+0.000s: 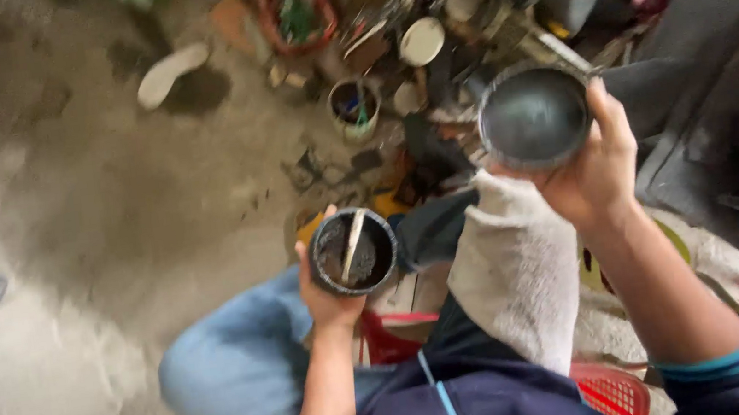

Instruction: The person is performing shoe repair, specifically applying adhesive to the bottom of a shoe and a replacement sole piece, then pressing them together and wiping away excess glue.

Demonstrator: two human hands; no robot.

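My left hand (329, 297) grips a small round dark tin (353, 253) from below, over my left knee; a pale flat stick leans inside it in dark paste. My right hand (595, 168) holds up a larger dark round cup-like part (533, 116), its open mouth turned to the camera and its inside bare and grey. A whitish cloth (516, 270) hangs under the right hand across my lap. The two hands are well apart.
Bare concrete floor (109, 200) spreads to the left. Ahead lies a heap of tools and parts, with a small pot (354, 107) holding brushes, a round lid (421, 41) and a white sandal (171, 72). A red plastic stool (613, 388) is under me. Dark machine parts crowd the right.
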